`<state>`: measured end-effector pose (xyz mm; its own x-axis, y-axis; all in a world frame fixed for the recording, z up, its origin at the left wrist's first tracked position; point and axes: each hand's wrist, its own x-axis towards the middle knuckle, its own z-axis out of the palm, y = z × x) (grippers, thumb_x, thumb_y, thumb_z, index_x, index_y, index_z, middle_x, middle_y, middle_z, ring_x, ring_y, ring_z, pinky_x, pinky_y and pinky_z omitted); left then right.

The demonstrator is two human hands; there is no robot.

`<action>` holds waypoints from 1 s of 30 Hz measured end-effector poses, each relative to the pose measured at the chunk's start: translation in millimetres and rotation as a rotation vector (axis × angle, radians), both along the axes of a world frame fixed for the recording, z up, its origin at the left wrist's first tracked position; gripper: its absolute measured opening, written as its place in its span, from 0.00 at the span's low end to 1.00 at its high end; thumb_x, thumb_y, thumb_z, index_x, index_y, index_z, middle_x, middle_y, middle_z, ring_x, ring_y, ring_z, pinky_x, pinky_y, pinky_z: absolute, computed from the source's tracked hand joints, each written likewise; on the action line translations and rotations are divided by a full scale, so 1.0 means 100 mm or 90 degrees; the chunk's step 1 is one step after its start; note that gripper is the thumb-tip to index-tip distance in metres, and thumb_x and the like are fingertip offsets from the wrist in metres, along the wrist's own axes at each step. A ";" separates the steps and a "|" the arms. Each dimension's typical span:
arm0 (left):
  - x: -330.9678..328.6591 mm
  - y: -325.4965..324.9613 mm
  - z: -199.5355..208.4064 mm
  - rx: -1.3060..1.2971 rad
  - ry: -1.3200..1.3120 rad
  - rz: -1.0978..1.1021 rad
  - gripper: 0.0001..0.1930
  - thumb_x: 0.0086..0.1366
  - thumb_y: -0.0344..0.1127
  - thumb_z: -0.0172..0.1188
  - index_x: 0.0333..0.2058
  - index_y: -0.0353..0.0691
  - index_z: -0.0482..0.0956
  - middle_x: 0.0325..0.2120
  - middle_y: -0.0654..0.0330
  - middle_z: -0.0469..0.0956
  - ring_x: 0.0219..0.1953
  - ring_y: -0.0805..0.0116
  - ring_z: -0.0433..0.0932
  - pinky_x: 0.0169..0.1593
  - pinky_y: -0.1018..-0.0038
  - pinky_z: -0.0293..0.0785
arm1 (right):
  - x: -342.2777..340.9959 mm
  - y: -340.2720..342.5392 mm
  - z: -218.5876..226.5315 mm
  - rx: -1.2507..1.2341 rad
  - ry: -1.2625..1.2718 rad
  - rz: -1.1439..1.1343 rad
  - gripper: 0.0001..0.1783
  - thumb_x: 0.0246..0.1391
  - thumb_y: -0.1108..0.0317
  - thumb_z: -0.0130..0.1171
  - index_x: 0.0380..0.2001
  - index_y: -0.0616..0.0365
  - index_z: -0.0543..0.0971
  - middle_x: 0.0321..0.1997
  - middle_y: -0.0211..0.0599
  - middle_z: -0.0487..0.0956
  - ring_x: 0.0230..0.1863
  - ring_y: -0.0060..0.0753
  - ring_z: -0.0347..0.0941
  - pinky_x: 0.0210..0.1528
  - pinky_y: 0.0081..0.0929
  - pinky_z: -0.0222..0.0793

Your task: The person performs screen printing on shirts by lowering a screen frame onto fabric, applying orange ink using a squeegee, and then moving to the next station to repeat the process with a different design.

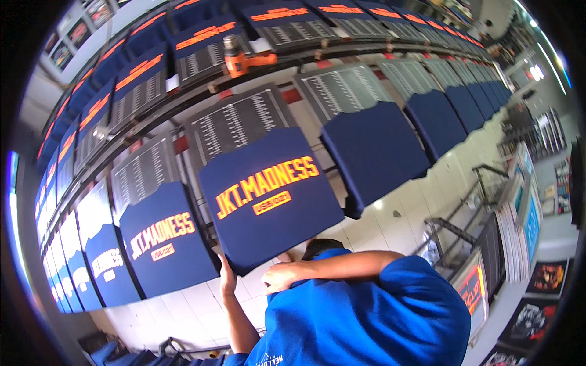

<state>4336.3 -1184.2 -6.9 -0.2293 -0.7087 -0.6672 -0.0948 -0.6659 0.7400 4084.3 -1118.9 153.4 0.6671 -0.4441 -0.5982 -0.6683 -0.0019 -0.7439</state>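
Observation:
In front of me lies a navy T-shirt piece [281, 226] printed with orange lettering, flat over a dark printing board [238, 125] with white ruler markings. My left hand [227, 277] is upright at the near left corner of this piece, fingers stretched out, beside or touching its edge; I cannot tell which. My right hand [281, 277] is bent in across my blue shirt [366, 311], close to the near edge of the navy piece. Its fingers are curled, and what they hold, if anything, is hidden.
Another printed navy piece [162, 244] lies to the left, a plain navy one [375, 152] to the right. An orange heat gun [241, 61] rests on the rail behind. A black metal frame [452, 229] and stacked framed screens [513, 232] stand at right.

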 end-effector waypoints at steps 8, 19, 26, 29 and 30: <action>-0.35 0.37 1.77 -0.496 -0.136 -0.318 0.12 0.69 0.35 0.55 0.44 0.33 0.80 0.36 0.57 0.76 0.47 0.68 0.72 0.51 0.71 0.69 | 0.36 0.00 -0.45 -0.071 -0.093 -0.400 0.27 0.55 0.50 0.58 0.36 0.72 0.80 0.34 0.65 0.81 0.39 0.61 0.80 0.42 0.50 0.74; -1.91 -0.90 1.44 -0.689 -0.188 -0.100 0.12 0.60 0.32 0.61 0.39 0.30 0.77 0.34 0.40 0.80 0.39 0.46 0.80 0.44 0.58 0.74 | -1.67 -2.27 3.19 -0.227 -0.820 -0.845 0.04 0.56 0.64 0.56 0.31 0.49 0.78 0.29 0.30 0.82 0.29 0.30 0.79 0.33 0.32 0.78; -1.17 -1.78 3.99 -0.960 -0.273 0.218 0.14 0.59 0.20 0.54 0.44 0.30 0.76 0.32 0.53 0.79 0.36 0.69 0.76 0.44 0.74 0.72 | -3.34 -1.97 3.78 -0.389 -0.944 -0.886 0.13 0.56 0.63 0.59 0.41 0.58 0.78 0.42 0.39 0.81 0.47 0.40 0.76 0.59 0.46 0.68; -0.81 -1.21 4.13 -0.914 -0.314 0.135 0.16 0.52 0.16 0.50 0.41 0.31 0.77 0.31 0.53 0.79 0.37 0.66 0.78 0.45 0.71 0.72 | -3.17 -1.47 3.34 -0.423 -0.843 -0.967 0.16 0.62 0.59 0.51 0.46 0.55 0.78 0.46 0.34 0.82 0.51 0.33 0.76 0.58 0.39 0.70; -0.78 -1.14 3.99 -0.997 -0.317 0.084 0.18 0.49 0.15 0.49 0.40 0.31 0.77 0.30 0.52 0.79 0.37 0.63 0.79 0.45 0.70 0.72 | -3.49 -1.32 2.96 -0.347 -0.854 -0.871 0.16 0.63 0.60 0.50 0.49 0.56 0.77 0.50 0.33 0.81 0.52 0.32 0.76 0.58 0.35 0.68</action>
